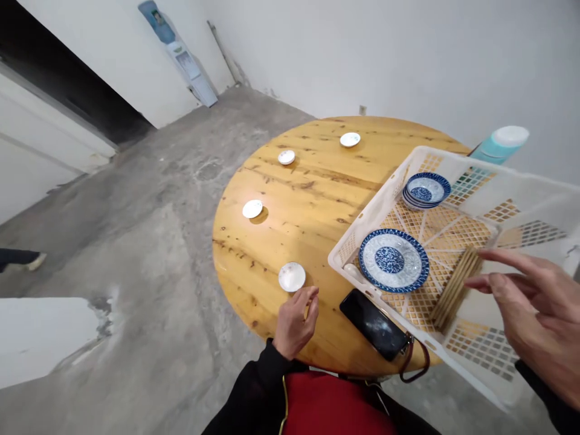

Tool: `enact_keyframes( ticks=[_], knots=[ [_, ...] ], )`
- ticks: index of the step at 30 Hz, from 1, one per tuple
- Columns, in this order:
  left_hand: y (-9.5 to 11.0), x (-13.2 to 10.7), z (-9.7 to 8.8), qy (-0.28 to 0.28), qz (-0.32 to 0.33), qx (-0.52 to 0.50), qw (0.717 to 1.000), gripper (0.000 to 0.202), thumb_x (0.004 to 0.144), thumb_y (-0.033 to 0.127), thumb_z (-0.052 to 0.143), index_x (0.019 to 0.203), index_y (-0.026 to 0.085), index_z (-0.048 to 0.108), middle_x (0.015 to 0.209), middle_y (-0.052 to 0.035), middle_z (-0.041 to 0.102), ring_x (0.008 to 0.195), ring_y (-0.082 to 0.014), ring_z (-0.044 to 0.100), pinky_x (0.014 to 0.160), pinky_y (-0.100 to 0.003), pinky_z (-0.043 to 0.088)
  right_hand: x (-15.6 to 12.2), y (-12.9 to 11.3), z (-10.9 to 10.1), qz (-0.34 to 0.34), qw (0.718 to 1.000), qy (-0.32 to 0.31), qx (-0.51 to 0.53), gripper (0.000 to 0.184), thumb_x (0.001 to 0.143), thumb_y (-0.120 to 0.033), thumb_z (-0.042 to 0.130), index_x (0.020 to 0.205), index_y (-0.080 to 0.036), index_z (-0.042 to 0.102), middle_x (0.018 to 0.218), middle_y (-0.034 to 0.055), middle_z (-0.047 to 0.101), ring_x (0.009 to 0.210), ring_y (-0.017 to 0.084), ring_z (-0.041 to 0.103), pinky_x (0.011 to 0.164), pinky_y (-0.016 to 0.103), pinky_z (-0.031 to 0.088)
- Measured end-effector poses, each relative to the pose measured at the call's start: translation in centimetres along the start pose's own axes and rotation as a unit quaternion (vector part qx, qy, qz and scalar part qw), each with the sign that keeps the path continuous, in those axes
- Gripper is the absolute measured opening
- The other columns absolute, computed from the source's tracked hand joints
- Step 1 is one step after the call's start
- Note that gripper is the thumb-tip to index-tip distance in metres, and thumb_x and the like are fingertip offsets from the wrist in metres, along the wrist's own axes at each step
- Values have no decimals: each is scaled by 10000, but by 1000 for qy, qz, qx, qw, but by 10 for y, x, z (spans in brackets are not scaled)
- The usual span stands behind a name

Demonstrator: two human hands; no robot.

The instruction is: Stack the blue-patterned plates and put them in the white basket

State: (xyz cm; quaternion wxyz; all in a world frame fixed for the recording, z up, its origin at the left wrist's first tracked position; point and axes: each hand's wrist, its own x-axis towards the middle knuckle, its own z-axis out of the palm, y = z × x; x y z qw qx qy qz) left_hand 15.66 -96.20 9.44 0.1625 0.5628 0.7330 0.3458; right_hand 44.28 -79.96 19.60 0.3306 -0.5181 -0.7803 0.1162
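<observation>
My left hand (293,321) hovers over the near edge of the round wooden table (312,199), fingers loosely curled and empty, just below a small white dish (292,277). My right hand (534,308) is open with fingers stretched out over the white plastic basket (385,190), beside a bundle of chopsticks (455,287) lying in it. The basket also holds a blue patterned plate (393,260), a stack of blue patterned dishes (426,190) and a white spoon (356,272).
Three more small white dishes (252,208) (286,157) (350,139) lie round the table's rim. A black phone (374,324) with a strap lies near me by the basket. A teal bottle (498,145) stands behind the basket. A water dispenser (181,54) leans on the far wall. Someone's foot (20,258) shows at left.
</observation>
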Motion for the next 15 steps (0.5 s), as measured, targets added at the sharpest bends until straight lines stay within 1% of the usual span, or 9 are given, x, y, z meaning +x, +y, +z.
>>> enact_keyframes(
  ticks=[2,4,5,7,8,9,10,13,15],
  knots=[
    [-1,-5,-4,0,-8,-28,1000,212,950,193,465,1097,180,616,1006,-71,707,859,-143,680,783,-242,540,-18,-13,0,2,1000,-18,-14,333,954,-377,500,1233,-260,637,897,46,737,700,136,684,441,236,377],
    [-4,-8,-12,0,-6,-53,999,210,954,194,463,1093,176,619,1004,-70,709,868,-141,681,797,-239,536,-40,-28,8,45,998,-33,27,332,941,-396,519,1211,-250,645,899,51,740,689,146,691,466,232,421],
    [-8,-11,-18,-2,-2,-61,998,211,955,194,464,1097,174,618,1012,-71,709,885,-142,682,806,-239,534,-54,-36,17,77,994,-44,68,330,931,-407,534,1194,-245,651,917,54,742,696,153,696,507,233,465],
    [-22,-21,-31,-4,6,-67,998,214,956,191,464,1107,171,613,1023,-72,709,911,-145,684,814,-238,533,-85,-56,45,149,968,-77,184,330,912,-429,562,1158,-228,656,985,71,735,726,170,703,640,266,546],
    [-33,-29,-39,-5,9,-65,998,214,956,190,462,1109,170,611,1016,-71,710,911,-146,685,809,-239,534,-103,-68,63,185,949,-113,231,353,900,-451,574,1151,-215,653,991,80,731,725,175,700,677,289,562],
    [-45,-38,-46,-6,11,-59,998,214,957,189,460,1108,169,610,1001,-69,711,904,-147,687,800,-240,536,-123,-82,83,221,925,-136,277,378,875,-486,596,1110,-198,662,954,86,730,695,177,691,679,306,568],
    [-59,-50,-54,-6,13,-52,999,213,957,189,458,1104,169,610,985,-66,713,898,-149,689,790,-242,537,-143,-97,104,260,895,-165,322,412,842,-528,620,1064,-184,669,920,91,727,666,178,682,653,313,569],
    [-107,-93,-79,-8,17,-22,1000,210,958,201,456,1094,173,614,960,-64,719,885,-160,696,768,-250,544,-205,-151,162,400,783,-226,419,527,699,-627,710,938,-159,669,782,93,717,550,182,651,508,297,520],
    [-141,-126,-100,-9,6,-11,1000,219,963,213,443,1096,174,613,970,-68,721,877,-160,701,760,-250,549,-240,-191,191,458,719,-269,448,554,643,-628,753,914,-152,666,756,89,714,534,174,648,490,275,491]
  ],
)
